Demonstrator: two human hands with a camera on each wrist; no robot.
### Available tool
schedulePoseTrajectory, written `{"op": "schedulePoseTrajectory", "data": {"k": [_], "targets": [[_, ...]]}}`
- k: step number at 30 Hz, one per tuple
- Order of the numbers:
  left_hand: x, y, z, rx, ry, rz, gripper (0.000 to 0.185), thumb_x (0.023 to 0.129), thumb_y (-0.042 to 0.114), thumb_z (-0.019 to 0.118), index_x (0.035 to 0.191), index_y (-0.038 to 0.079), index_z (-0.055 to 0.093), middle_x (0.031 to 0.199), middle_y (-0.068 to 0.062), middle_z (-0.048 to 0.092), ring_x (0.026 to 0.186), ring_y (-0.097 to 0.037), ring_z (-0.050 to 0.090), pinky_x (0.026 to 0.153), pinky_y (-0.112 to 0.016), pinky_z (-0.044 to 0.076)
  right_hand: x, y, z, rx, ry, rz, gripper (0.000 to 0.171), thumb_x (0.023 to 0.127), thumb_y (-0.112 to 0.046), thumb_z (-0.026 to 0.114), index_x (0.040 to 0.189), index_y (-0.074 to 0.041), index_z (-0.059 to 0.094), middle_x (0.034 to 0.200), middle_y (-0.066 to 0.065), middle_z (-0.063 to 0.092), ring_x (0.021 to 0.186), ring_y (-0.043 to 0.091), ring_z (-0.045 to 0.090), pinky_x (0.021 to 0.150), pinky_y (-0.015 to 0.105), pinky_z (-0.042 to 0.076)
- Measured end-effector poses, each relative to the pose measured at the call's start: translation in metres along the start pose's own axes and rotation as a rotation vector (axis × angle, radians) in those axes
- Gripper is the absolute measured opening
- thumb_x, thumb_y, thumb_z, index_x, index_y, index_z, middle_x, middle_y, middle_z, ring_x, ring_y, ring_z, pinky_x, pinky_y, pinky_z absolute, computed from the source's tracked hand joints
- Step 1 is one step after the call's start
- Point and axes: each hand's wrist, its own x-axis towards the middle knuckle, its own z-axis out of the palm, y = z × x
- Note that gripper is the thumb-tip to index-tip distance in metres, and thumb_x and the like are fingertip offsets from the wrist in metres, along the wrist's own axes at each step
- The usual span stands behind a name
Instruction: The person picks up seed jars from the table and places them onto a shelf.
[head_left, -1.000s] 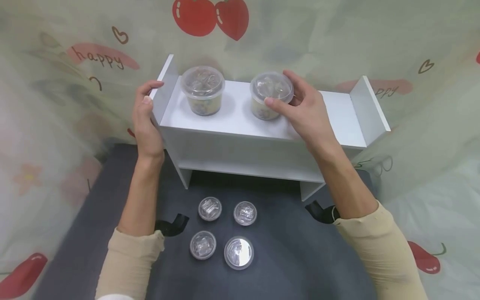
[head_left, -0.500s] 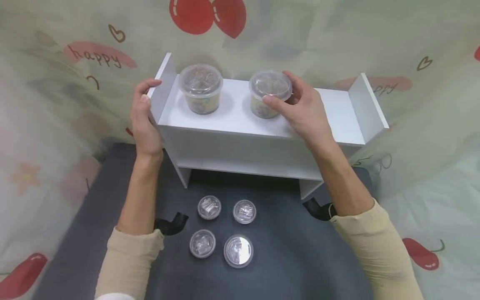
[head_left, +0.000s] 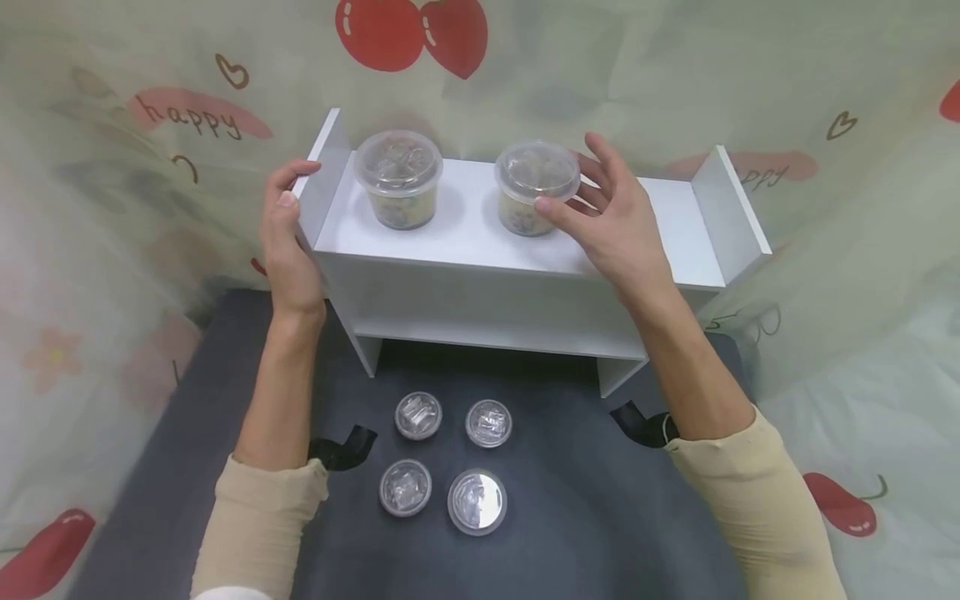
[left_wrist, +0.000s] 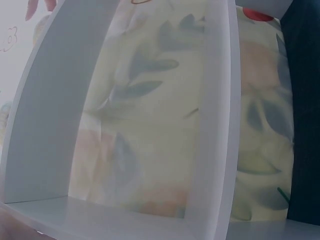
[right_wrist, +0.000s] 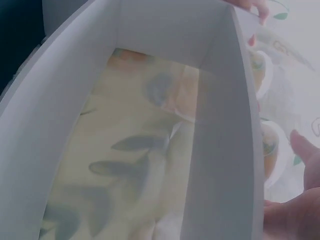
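While your left hand grips the shelf's left end panel, likely to steady it, your right hand hangs spread beside the right cup, fingers straight, thumb tip just at the lid rim, clamping nothing. That cup stands mid-top of the shelf, clear-lidded, pale contents, printed wall; the left cup sits near the left end, matching.

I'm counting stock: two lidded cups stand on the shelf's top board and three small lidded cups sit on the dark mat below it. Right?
Not quite. The head view shows four small lidded cups on the dark mat, not three. The two lidded cups on the shelf's top board are as you say.
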Motion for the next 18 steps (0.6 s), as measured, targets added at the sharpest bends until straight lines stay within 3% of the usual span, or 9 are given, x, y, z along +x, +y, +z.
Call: {"op": "schedulePoseTrajectory", "data": {"k": [10, 18], "targets": [[-0.001, -0.001, -0.001, 0.027, 0.002, 0.011, 0.042, 0.094, 0.023, 0.032, 0.119, 0.012, 0.065, 0.128, -0.004, 0.053, 0.113, -0.022, 0.047, 0.095, -0.029, 0.035, -0.022, 0.002, -0.008, -0.120, 0.034, -0.085, 0.083, 0.084, -0.009, 0.077, 0.154, -0.013, 0.032, 0.147, 0.008, 0.049, 0.130, 0.025, 0.052, 0.106, 0.038, 0.043], [0.000, 0.000, -0.002, 0.052, -0.002, 0.018, 0.042, 0.094, 0.024, 0.032, 0.119, 0.013, 0.064, 0.130, -0.004, 0.052, 0.117, -0.020, 0.045, 0.098, -0.027, 0.033, -0.042, 0.008, -0.013, -0.015, 0.058, -0.201, 0.076, 0.083, -0.002, 0.075, 0.149, -0.014, 0.039, 0.139, 0.012, 0.053, 0.124, 0.032, 0.054, 0.101, 0.038, 0.047]]}}
